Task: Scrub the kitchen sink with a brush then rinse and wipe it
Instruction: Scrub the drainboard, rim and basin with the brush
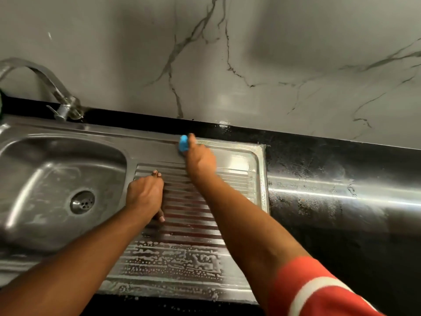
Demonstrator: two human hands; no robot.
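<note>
Countertop (341, 160): black, glossy, wetted.
Wall (273, 53): grey, dark-veined, set behind the countertop.
Tap (45, 80): chromed, curved, mounted at countertop's left.

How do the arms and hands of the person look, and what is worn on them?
The left hand and the right hand are bare: no gloves, no ring or watch shows. Both forearms are bare too. The right upper arm wears a short red-orange sleeve with a white stripe. No sleeve shows on the left arm.

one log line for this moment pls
phase: scrubbing | right hand: grips blue brush at drainboard far edge | left hand: rests on drainboard ribs | suds: drainboard near end
</note>
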